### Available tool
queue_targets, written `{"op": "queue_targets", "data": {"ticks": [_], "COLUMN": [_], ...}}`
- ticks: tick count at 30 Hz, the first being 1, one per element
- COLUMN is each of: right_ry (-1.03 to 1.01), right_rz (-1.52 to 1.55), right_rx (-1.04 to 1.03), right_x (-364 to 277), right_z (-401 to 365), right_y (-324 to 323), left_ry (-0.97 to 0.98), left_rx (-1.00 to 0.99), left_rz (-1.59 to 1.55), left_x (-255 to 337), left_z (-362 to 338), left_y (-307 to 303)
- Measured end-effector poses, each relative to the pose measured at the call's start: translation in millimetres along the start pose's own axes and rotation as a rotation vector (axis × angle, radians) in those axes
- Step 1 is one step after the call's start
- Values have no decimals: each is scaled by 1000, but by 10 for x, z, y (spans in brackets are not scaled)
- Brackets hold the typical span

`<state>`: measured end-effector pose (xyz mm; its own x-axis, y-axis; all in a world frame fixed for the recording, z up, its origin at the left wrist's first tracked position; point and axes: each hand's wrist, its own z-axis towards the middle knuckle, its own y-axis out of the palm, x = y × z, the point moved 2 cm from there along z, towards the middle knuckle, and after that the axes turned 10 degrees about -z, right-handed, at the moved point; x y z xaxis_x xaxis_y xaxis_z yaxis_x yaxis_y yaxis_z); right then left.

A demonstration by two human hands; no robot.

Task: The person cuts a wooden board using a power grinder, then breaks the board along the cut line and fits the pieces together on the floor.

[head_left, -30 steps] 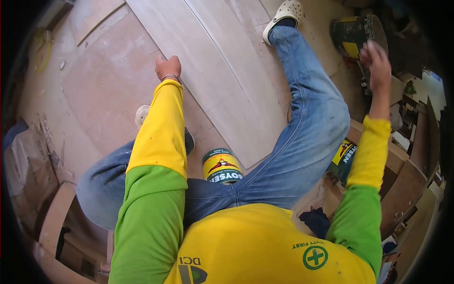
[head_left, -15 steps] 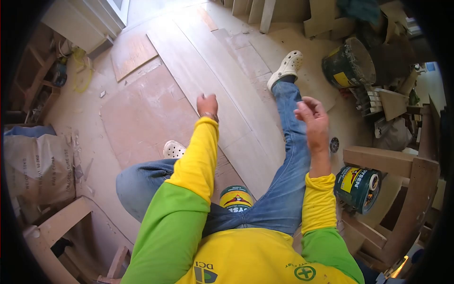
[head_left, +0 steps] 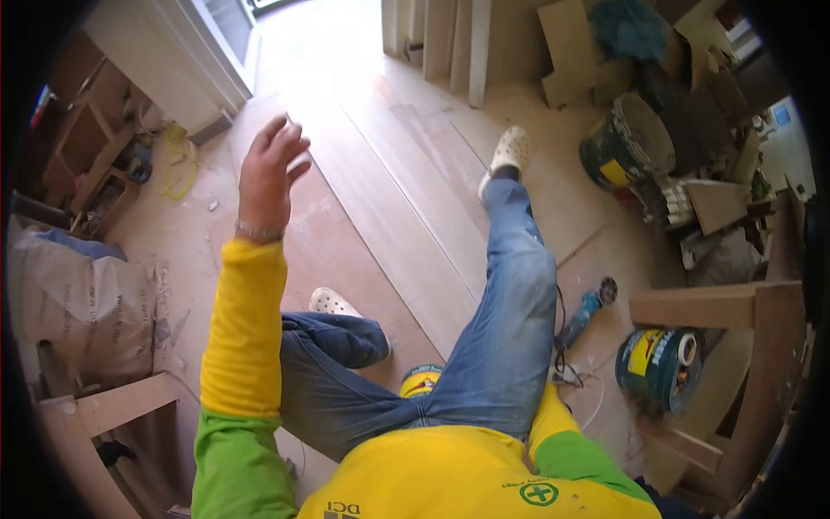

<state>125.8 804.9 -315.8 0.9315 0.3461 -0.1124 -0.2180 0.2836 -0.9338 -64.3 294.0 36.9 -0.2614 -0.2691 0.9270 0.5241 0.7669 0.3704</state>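
My left hand (head_left: 268,177) is raised out in front on the left, its fingers apart and bent a little, with nothing in it. Beneath and beyond it lie long pale wood-look planks (head_left: 389,199) on the floor. My right arm drops beside my right thigh, and only the sleeve (head_left: 558,424) shows; the hand itself is hidden behind the leg. Close by that side, a teal angle grinder (head_left: 588,313) with a cord rests on the floor. Between my legs a green and yellow bucket (head_left: 421,381) shows under me.
On the right stand a wooden frame (head_left: 692,304), a paint bucket (head_left: 659,368) holding small items, and a dirty larger bucket (head_left: 609,151) among scraps. A printed sack (head_left: 82,303) and another wooden frame (head_left: 121,405) are at left. A doorway opens ahead.
My left hand has moved left and opened from a closed shape. My right hand has dropped from above the knee to behind the thigh. The view has shifted, showing more of the grinder.
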Motion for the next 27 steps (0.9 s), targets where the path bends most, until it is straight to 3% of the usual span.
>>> {"op": "queue_targets", "data": {"ticks": [4, 6, 8, 12, 17, 19, 20, 22, 25, 26, 27], "right_ry": [60, 49, -14, -41, -70, -101, -53, 34, 17, -45, -63], "right_rz": [9, -18, -52, -141, -194, -110, -127, -121, -152, -126, -110], "right_rx": [-144, -191, 207, 158, 232, 645, 507, -130, -134, 121, 128], "right_x": [-223, -191, -203, -452, -427, -199, -189, -358, -423, -366, -368], "right_z": [-135, -134, -131, -240, -139, -120, -158, -144, -177, -91, -170], "right_y": [-744, -628, -446, -928, -643, -215, -355, -961, -1024, -638, -682], "left_ry": [-26, -15, -6, 14, 51, 43, 74, 56, 44, 18, 36], "left_rx": [147, 281, 302, 365, 322, 292, 284, 273, 248, 268, 233], "left_rz": [-58, -86, -84, -67, -102, -85, -77, -66, 16, 29, 8], "left_x": [63, 60, 91, 183, 189, 176, 190, 194, 163, 163, 172], "left_z": [-248, -298, -314, -358, -180, -126, -79, -41, -73, -67, -65], "left_y": [-446, -604, -732, -898, -969, -913, -863, -781, -778, -808, -817]}}
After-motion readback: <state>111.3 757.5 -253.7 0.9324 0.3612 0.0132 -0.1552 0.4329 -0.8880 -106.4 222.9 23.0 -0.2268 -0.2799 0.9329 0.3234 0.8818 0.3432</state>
